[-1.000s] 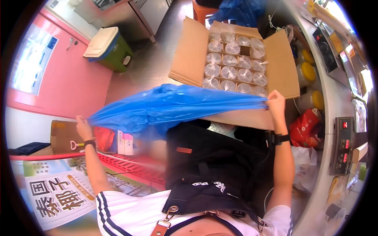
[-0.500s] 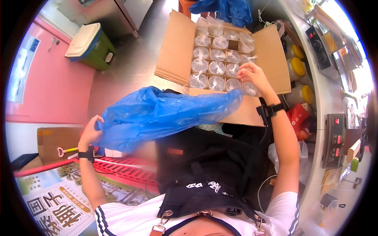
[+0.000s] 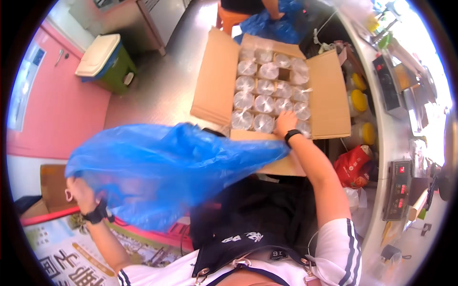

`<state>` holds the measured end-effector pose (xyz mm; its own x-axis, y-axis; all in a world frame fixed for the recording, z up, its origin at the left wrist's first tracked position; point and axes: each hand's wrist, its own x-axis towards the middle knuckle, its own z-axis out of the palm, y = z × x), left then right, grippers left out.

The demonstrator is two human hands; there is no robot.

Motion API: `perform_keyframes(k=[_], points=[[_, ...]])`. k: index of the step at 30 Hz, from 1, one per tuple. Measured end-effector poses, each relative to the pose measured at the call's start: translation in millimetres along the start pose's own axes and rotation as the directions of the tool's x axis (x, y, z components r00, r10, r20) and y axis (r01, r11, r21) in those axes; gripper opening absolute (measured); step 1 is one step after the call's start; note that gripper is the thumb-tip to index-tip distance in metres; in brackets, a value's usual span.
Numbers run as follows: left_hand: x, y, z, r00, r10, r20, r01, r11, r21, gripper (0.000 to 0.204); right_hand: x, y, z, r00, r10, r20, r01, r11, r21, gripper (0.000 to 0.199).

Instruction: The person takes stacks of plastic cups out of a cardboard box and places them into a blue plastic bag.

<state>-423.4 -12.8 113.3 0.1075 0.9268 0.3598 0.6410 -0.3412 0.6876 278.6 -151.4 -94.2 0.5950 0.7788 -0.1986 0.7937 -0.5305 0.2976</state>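
Here, the person's left hand (image 3: 82, 194) grips one end of a blue plastic bag (image 3: 157, 162), which spreads toward the open carton's (image 3: 329, 95) near flap. The right hand (image 3: 286, 125) reaches to the carton's nearest clear-wrapped cups (image 3: 263, 123); whether its fingers pinch anything cannot be told.

Shiny grey floor (image 3: 157, 88) carrying green bin (image 3: 115, 72) with pale lid (image 3: 98, 55).
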Motion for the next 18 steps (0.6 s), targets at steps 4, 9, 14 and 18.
perform_keyframes(k=[4, 9, 14, 18], points=[[29.0, 88.5, 14.7, 0.885, -0.459, 0.082, 0.235, 0.287, -0.929, 0.040, 3.9, -14.9, 39.7, 0.970, 0.143, -0.194, -0.151, 0.988, -0.028, 0.030], [4.8, 91.3, 74.9, 0.706, -0.424, 0.567, 0.676, 0.167, -0.718, 0.043, -5.4, -17.7, 35.1, 0.965, 0.123, -0.233, -0.103, 0.990, 0.096, 0.042], [2.3, 116.7, 73.4, 0.723, -0.352, 0.595, 0.689, 0.432, -0.581, 0.043, -21.9, -6.8, -10.4, 0.984, 0.017, -0.176, 0.039, 0.950, 0.308, 0.055], [-4.3, 111.1, 66.9, 0.807, -0.375, 0.457, 0.590, 0.544, -0.596, 0.039, -27.2, 13.8, -34.7, 0.971, -0.055, -0.231, 0.144, 0.910, 0.388, 0.068]])
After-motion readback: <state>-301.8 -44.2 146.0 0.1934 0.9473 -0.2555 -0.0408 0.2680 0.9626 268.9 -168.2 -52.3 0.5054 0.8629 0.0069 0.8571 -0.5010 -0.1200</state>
